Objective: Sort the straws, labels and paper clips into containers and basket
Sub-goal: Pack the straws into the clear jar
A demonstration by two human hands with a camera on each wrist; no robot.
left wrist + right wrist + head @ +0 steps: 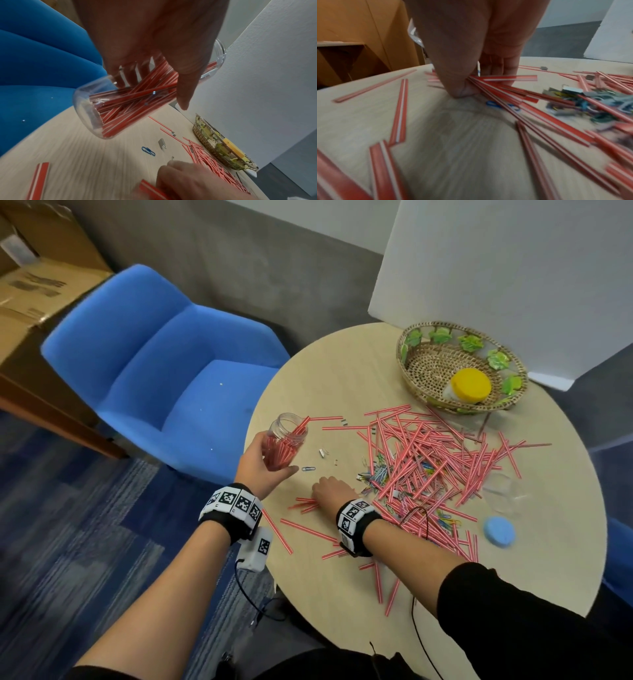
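Observation:
My left hand [262, 462] grips a clear jar [287, 436] part-filled with red-and-white straws [137, 97], tilted above the table's left edge. My right hand [330, 491] is down on the table, thumb and fingers [465, 86] pinching a small bundle of straws [498, 86]. A big heap of straws [431, 460] covers the table's middle, with coloured paper clips [378, 472] and small labels mixed in. One blue paper clip [148, 151] lies alone near the jar.
A woven basket [424, 364] at the back right holds a yellow-lidded jar [471, 385]. A blue lid [499, 531] and a clear container [503, 491] sit at the right. A blue chair [164, 371] stands left of the round table [342, 371].

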